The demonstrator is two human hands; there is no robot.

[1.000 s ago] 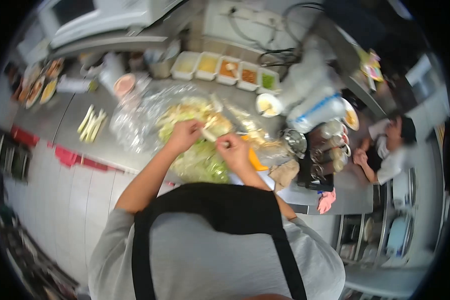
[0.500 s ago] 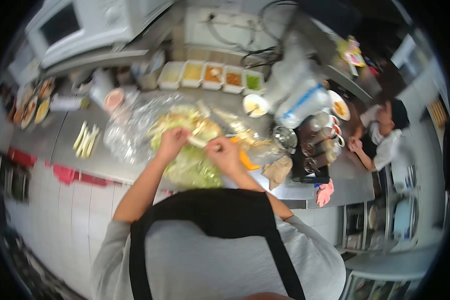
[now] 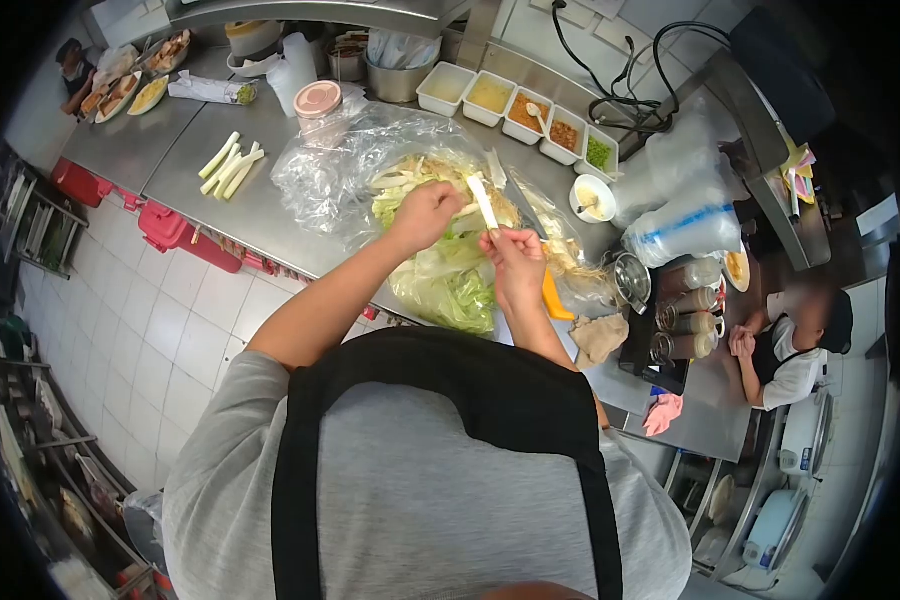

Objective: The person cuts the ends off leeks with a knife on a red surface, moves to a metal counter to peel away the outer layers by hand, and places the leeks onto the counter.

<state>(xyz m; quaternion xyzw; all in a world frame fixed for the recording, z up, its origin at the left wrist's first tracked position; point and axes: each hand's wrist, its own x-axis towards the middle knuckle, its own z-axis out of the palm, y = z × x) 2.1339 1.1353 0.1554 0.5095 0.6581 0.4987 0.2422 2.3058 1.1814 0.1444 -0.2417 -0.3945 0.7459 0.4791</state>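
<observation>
My right hand (image 3: 518,262) is closed on the lower end of a white stalk (image 3: 482,203), which points up and away over the trimmings. Just left of it, my left hand (image 3: 428,215) has curled fingers above the pale peelings (image 3: 420,172); what is between its fingertips, if anything, is hidden. Under both hands lie green leaves (image 3: 445,280) on clear plastic (image 3: 315,175). Several trimmed white stalks (image 3: 232,168) rest on the metal counter to the left. Right of my right hand is an orange handle (image 3: 554,298).
White tubs of chopped food (image 3: 523,117) line the back. A small white bowl (image 3: 592,198), a metal bowl (image 3: 631,278), a beige cloth (image 3: 600,338) and jars (image 3: 692,310) stand right. A lidded container (image 3: 319,102) is behind the plastic. A co-worker (image 3: 795,345) is at the right, another person (image 3: 74,75) far left.
The view has shifted, so the counter sits differently in it. My hands have moved apart; the stalk, earlier held across between both, now stands up from my right hand, and my left is off it.
</observation>
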